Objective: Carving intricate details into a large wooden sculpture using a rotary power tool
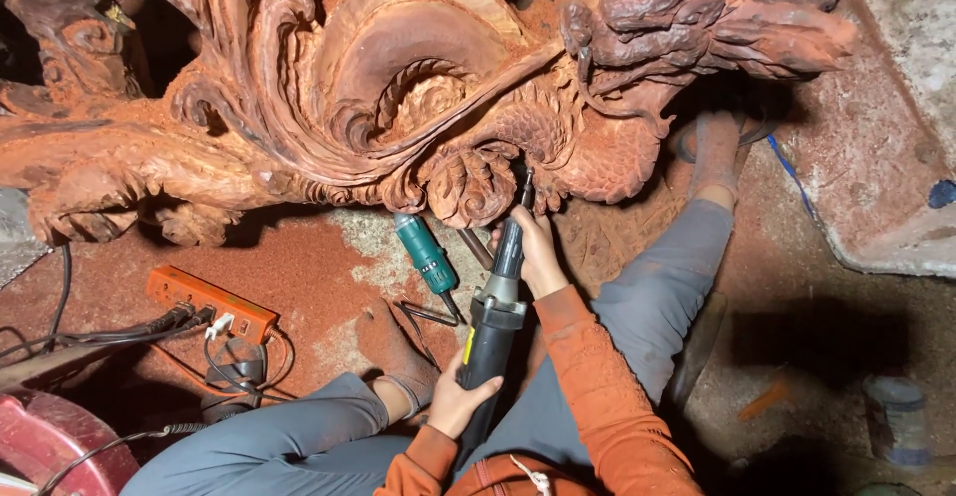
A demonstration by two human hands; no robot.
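Two hands on a long rotary carving tool point(495, 312), its tip at the red wood carving point(398, 88).
Left hand point(458, 401) clenches the black rear body; right hand point(538, 252) wraps the slim neck just below the carving. The tool looks rigid and heavy, so both grips likely suit it.

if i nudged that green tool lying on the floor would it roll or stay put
The green tool looks round-bodied, so it would probably roll a little. The loose red sawdust under it and its trailing black cord would likely stop it soon. It looks rigid and fairly heavy for its size.
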